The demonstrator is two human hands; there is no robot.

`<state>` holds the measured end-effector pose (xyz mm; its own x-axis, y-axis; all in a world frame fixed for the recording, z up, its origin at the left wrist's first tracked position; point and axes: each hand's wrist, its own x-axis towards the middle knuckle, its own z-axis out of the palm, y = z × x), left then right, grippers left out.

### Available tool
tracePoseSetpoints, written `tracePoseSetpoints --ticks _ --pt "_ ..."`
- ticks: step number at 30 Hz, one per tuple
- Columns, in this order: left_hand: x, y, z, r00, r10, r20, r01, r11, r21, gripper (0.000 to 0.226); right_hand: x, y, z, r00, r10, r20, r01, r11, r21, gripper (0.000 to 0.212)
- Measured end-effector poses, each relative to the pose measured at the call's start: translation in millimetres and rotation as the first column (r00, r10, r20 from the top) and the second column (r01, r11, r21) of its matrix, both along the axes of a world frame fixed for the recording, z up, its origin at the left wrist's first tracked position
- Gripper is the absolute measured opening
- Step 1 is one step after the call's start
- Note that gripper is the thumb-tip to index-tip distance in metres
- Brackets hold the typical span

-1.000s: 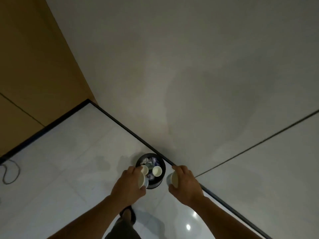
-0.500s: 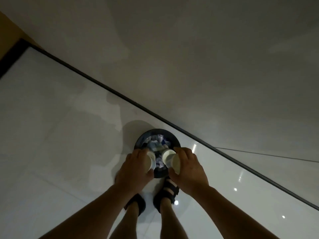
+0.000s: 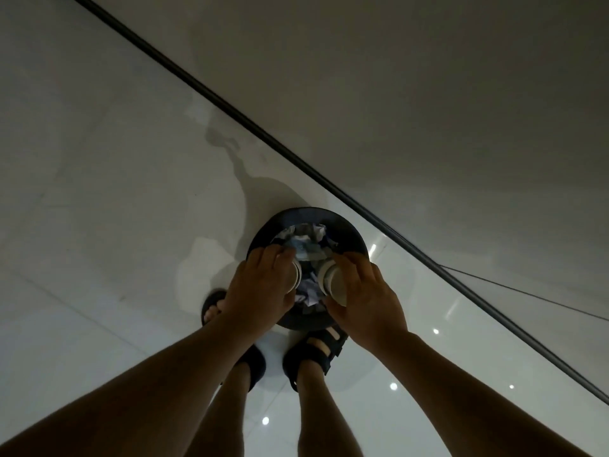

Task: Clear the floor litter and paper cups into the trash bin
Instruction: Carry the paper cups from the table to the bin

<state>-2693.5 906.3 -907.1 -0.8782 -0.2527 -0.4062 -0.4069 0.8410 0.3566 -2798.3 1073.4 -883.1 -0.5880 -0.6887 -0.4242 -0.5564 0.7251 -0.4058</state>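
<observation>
Two paper cups (image 3: 333, 282) gripped — left hand (image 3: 260, 286), right hand (image 3: 365, 296), over trash bin (image 3: 349, 237)

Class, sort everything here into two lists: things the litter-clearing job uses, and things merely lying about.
Job: left hand, left cup, right hand, right cup, trash bin, crumpled litter inside it.
Not part: sandals, dark baseboard.

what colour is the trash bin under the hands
Dark, black or near-black trash bin, seen in the dim head view, the only one; crumpled pale paper fills it.
</observation>
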Motion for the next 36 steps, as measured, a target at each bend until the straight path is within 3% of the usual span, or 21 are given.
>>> tracePoseSetpoints --ticks 5,10,16,22,28,31,36 --pt "6.0 13.8 -23.5 0.995 -0.097 0.032 0.098 0.994 -0.052 0.096 5.6 3.6 -20.5 0.997 0.071 -0.022 -0.072 0.997 -0.026 0.080" --pt "15.0 22.3 -38.4 0.991 -0.123 0.054 0.128 0.986 -0.105 0.106 15.3 6.4 -40.6 0.991 0.129 -0.021 -0.128 0.991 0.047 0.094" --pt "21.4 15.9 -4.2 0.994 -0.102 0.038 0.105 0.991 -0.078 0.107 19.4 8.1 -14.0 0.993 0.113 -0.028 -0.111 0.991 0.076 0.094" --pt "29.3 -4.3 108.9 0.997 0.013 0.078 -0.009 0.999 -0.052 0.091 14.2 8.0 93.6 0.991 0.136 0.021 -0.137 0.978 0.155 0.092" --pt "18.2 0.5 238.3 0.998 0.024 -0.054 -0.027 0.998 -0.060 0.082 12.2 21.9 221.0 0.993 0.115 -0.028 -0.107 0.976 0.190 0.088" --pt "20.4 8.6 294.3 0.996 -0.034 -0.082 0.031 0.998 -0.046 0.083 26.8 35.4 281.8 0.995 0.034 -0.094 -0.017 0.984 0.176 0.088" --pt "54.2 32.1 373.2 0.965 -0.226 -0.135 0.217 0.973 -0.077 0.081 100.1 75.8 368.1 0.951 -0.268 -0.154 0.288 0.950 0.124 0.086"
